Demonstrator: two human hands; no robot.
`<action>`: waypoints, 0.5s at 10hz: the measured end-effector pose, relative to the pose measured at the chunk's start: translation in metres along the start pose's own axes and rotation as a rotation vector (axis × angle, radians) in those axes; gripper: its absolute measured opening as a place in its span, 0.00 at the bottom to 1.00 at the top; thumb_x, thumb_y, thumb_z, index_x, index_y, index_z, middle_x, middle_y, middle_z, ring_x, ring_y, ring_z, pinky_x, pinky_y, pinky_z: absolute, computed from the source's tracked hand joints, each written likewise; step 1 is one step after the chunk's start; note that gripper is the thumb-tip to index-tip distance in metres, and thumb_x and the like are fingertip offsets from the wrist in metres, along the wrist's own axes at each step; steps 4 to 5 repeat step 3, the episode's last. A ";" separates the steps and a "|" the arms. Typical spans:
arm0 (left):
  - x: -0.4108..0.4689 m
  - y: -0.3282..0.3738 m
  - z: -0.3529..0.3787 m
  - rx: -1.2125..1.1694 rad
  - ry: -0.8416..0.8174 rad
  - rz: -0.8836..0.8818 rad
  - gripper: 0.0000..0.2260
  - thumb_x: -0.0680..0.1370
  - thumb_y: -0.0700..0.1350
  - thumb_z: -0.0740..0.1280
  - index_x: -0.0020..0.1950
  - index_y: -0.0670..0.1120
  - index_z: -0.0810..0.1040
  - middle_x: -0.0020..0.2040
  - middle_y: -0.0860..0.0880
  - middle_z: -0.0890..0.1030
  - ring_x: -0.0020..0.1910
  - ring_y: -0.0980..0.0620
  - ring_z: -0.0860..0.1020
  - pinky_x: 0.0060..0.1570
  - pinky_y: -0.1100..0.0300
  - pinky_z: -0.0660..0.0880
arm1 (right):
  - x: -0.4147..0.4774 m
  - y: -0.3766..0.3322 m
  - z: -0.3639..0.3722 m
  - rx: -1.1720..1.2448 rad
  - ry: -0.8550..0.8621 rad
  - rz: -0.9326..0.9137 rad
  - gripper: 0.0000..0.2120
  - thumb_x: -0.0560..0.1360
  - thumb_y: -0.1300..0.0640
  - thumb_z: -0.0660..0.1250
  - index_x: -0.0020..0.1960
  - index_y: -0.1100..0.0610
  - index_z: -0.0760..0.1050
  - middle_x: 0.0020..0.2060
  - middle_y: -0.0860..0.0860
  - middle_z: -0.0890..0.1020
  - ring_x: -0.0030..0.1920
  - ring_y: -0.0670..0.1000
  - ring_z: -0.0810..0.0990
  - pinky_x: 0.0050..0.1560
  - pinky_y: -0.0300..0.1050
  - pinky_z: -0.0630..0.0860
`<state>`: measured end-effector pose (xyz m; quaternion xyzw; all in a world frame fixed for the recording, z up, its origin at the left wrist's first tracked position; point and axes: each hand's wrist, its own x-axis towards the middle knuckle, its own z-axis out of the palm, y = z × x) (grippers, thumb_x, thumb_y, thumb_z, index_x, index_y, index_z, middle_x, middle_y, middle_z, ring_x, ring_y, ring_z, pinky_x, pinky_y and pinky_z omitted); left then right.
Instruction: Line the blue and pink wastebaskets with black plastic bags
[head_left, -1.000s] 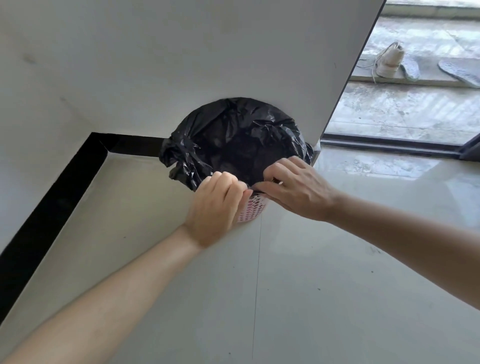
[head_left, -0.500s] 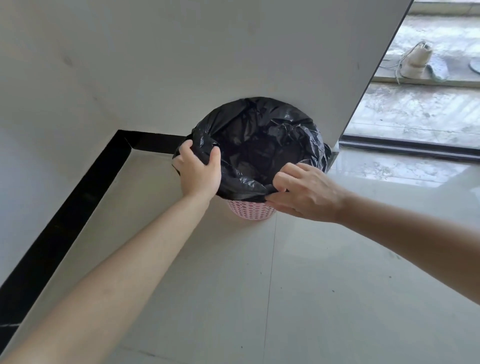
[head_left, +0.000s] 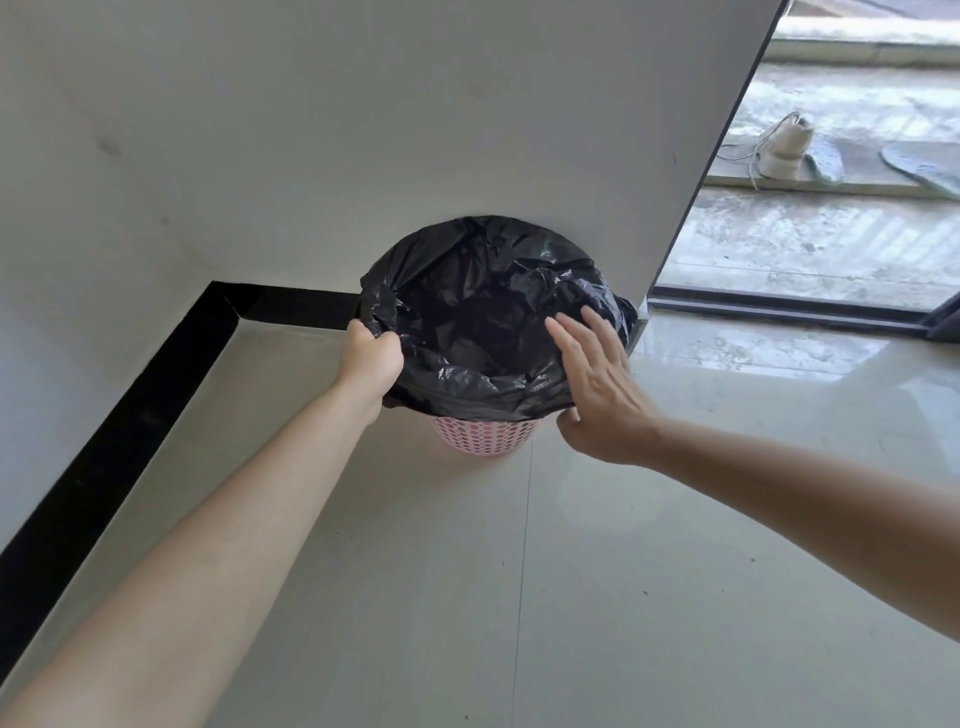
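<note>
Black bag (head_left: 467, 322) thin, soft, slippery; pink basket (head_left: 483, 434) light, probably tippy. Left grip (head_left: 371, 358) clenched on bag rim at 9 o'clock; right grip (head_left: 597, 384) flat, released, at 3. Take hold at folded rim.

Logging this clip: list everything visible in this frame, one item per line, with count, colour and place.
black bag: 1, black, lines the wastebasket, with its edge folded over the rim
pink wastebasket: 1, pink and perforated, on the floor against the wall
wall: 1, white, behind the basket
baseboard: 1, black, along the foot of the wall on the left
floor: 1, pale glossy tiles
door track: 1, dark, right of the basket
shoe: 1, white, outside, top right
sole-shaped pieces: 2, grey, lying flat beside the shoe
left hand: 1, grips the bag's left rim
right hand: 1, fingers straight, rests on the bag's right rim
</note>
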<state>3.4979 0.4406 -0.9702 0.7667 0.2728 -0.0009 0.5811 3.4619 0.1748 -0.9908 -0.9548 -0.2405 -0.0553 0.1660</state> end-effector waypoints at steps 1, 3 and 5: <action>-0.002 -0.001 0.000 0.324 0.244 0.169 0.20 0.78 0.52 0.62 0.64 0.39 0.69 0.67 0.40 0.68 0.66 0.39 0.67 0.64 0.45 0.67 | -0.002 -0.001 -0.010 0.052 -0.024 -0.007 0.47 0.62 0.67 0.61 0.79 0.60 0.49 0.77 0.58 0.56 0.79 0.59 0.45 0.77 0.61 0.47; -0.043 0.004 0.021 0.636 0.438 1.002 0.18 0.80 0.53 0.60 0.64 0.44 0.75 0.68 0.41 0.69 0.65 0.40 0.67 0.60 0.45 0.62 | 0.001 -0.019 -0.055 0.298 0.307 -0.055 0.30 0.69 0.73 0.59 0.71 0.63 0.67 0.68 0.58 0.71 0.70 0.56 0.68 0.69 0.56 0.68; -0.043 0.004 0.021 0.636 0.438 1.002 0.18 0.80 0.53 0.60 0.64 0.44 0.75 0.68 0.41 0.69 0.65 0.40 0.67 0.60 0.45 0.62 | 0.001 -0.019 -0.055 0.298 0.307 -0.055 0.30 0.69 0.73 0.59 0.71 0.63 0.67 0.68 0.58 0.71 0.70 0.56 0.68 0.69 0.56 0.68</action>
